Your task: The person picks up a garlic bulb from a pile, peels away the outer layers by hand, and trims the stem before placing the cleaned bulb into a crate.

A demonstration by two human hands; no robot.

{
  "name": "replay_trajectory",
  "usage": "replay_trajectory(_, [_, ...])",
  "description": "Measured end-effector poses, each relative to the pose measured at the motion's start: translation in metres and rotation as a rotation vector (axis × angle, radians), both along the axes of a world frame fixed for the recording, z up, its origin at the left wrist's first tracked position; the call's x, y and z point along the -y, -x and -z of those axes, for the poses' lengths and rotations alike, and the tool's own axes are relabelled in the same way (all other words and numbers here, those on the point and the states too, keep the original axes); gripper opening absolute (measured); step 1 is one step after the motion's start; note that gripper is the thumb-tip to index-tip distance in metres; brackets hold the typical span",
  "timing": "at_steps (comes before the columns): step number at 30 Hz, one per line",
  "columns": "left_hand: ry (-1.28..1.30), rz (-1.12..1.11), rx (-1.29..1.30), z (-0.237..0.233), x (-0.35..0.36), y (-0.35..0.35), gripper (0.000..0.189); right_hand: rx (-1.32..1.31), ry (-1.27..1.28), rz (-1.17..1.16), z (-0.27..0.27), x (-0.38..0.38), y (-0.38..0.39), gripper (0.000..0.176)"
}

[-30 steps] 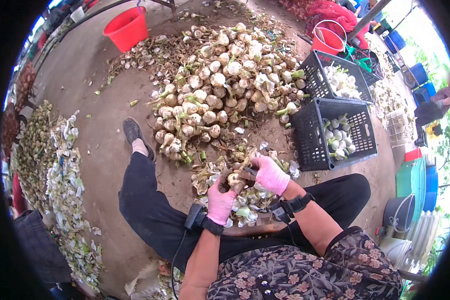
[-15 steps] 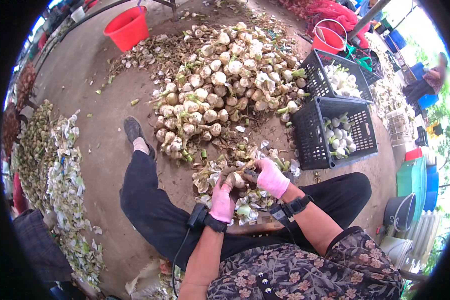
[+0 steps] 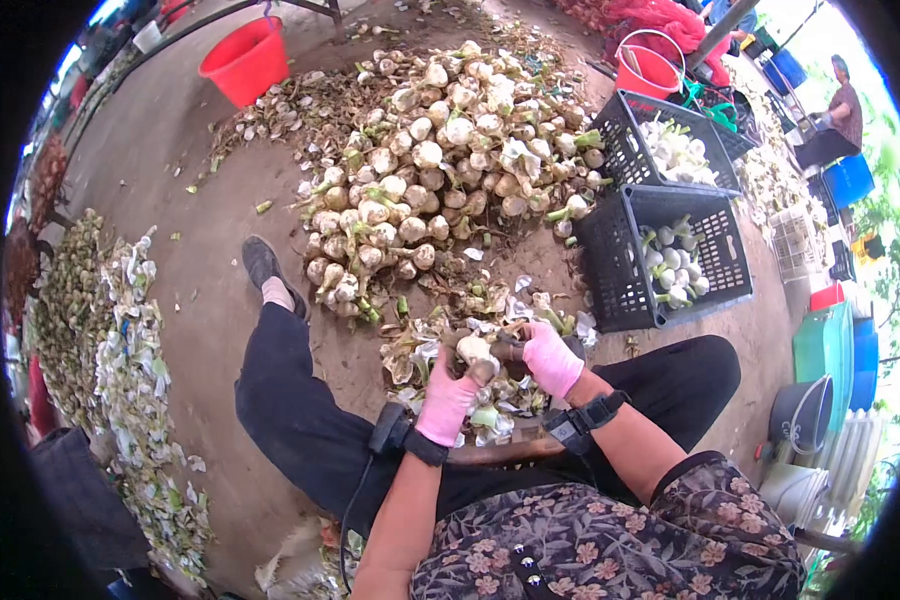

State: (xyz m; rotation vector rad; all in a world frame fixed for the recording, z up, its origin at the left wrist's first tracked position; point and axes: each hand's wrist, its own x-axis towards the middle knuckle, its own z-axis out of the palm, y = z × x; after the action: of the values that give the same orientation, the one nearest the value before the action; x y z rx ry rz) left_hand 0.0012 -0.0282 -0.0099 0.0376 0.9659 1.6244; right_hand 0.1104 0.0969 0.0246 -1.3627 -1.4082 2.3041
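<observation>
My left hand (image 3: 447, 398), in a pink glove, grips a whitish garlic bulb (image 3: 473, 350) above my lap. My right hand (image 3: 550, 358), also pink-gloved, is closed on a dark-handled tool (image 3: 506, 351) held against the bulb; its blade is hidden. Peeled skins and green stalk scraps (image 3: 490, 410) lie below the hands between my legs. A large pile of unpeeled bulbs (image 3: 440, 170) spreads on the ground in front.
Two black crates (image 3: 620, 270) with cleaned white bulbs stand at right. Red buckets (image 3: 245, 60) sit far left and far right. A heap of husks (image 3: 120, 350) lines the left. My shoe (image 3: 262, 262) points forward. Another person (image 3: 840, 120) sits at the far right.
The hands have drawn slightly lower and closer together on the bulb, which now shows whiter. The person at the far right has shifted position.
</observation>
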Motion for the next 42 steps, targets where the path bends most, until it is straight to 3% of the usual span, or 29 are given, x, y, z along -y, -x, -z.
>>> replay_trajectory(2, [-0.004, -0.064, -0.465, -0.007, 0.001, 0.0, 0.043, 0.004, -0.08, -0.029, 0.003, 0.002, -0.002, 0.019])
replay_trajectory(4, [0.057, -0.047, -0.509, -0.022, 0.002, 0.007, 0.043, 0.014, -0.373, -0.271, -0.01, 0.002, 0.002, 0.018])
replay_trajectory(6, [0.091, -0.098, -0.406, -0.015, 0.006, 0.008, 0.04, -0.035, -0.285, -0.25, -0.018, 0.0, 0.005, 0.02])
replay_trajectory(7, [0.064, -0.111, -0.232, -0.013, 0.006, 0.009, 0.033, -0.025, -0.597, -0.381, -0.016, -0.006, 0.004, 0.025])
replay_trajectory(8, [0.063, -0.113, -0.23, -0.011, 0.006, 0.008, 0.033, -0.015, -0.912, -0.512, -0.014, -0.012, 0.003, 0.032])
replay_trajectory(10, [0.029, -0.057, -0.107, -0.011, 0.004, 0.01, 0.03, 0.039, -0.906, -0.568, -0.011, -0.019, 0.007, 0.042])
replay_trajectory(13, [0.003, -0.063, 0.019, -0.004, 0.003, 0.011, 0.032, 0.05, -1.124, -0.569, -0.005, -0.022, 0.013, 0.033])
replay_trajectory(17, [-0.027, 0.015, 0.113, 0.017, 0.01, 0.008, 0.031, 0.159, -1.203, -0.555, 0.005, -0.025, 0.014, 0.032])
replay_trajectory(18, [-0.028, 0.016, 0.114, 0.017, 0.009, 0.004, 0.031, 0.16, -1.204, -0.554, 0.005, -0.025, 0.015, 0.032])
replay_trajectory(21, [0.03, -0.002, 0.383, 0.005, 0.007, -0.008, 0.029, 0.512, -1.169, -0.528, 0.019, -0.03, 0.02, 0.034])
replay_trajectory(24, [-0.084, 0.15, 0.389, 0.022, 0.011, -0.002, 0.03, 0.612, -1.215, -0.491, 0.035, -0.036, 0.022, 0.033])
replay_trajectory(28, [-0.045, 0.124, 0.283, 0.008, 0.012, 0.0, 0.035, 0.746, -1.136, -0.42, 0.038, -0.055, 0.016, 0.036])
replay_trajectory(29, [-0.081, 0.119, 0.226, 0.003, 0.012, 0.002, 0.037, 0.795, -1.045, -0.578, 0.034, -0.06, 0.009, 0.052])
replay_trajectory(30, [-0.08, 0.117, 0.232, 0.004, 0.01, 0.001, 0.037, 0.8, -1.044, -0.583, 0.028, -0.058, 0.007, 0.052])
replay_trajectory(32, [-0.041, 0.033, 0.2, 0.006, 0.005, 0.0, 0.039, 0.537, -1.168, -0.489, 0.019, -0.054, 0.003, 0.063])
replay_trajectory(34, [0.017, 0.002, 0.138, 0.009, 0.003, 0.001, 0.038, 0.445, -1.114, -0.5, -0.007, -0.047, 0.002, 0.07])
replay_trajectory(36, [0.128, -0.063, 0.007, 0.012, 0.0, 0.004, 0.035, -0.011, -0.92, -0.544, -0.027, -0.034, 0.002, 0.068])
replay_trajectory(38, [0.168, -0.017, -0.055, 0.011, -0.003, 0.006, 0.033, -0.03, -0.619, -0.664, -0.033, -0.017, 0.005, 0.069])
replay_trajectory(39, [0.158, -0.024, -0.115, 0.013, -0.005, 0.003, 0.032, -0.119, -0.763, -0.655, -0.011, -0.01, 0.004, 0.068])
replay_trajectory(41, [0.169, -0.084, -0.15, 0.029, -0.006, -0.005, 0.03, -0.073, -0.574, -0.491, 0.008, -0.008, 0.006, 0.059])
replay_trajectory(42, [0.185, -0.142, -0.071, 0.013, -0.008, -0.004, 0.026, -0.085, -0.448, -0.421, 0.022, -0.016, 0.006, 0.055])
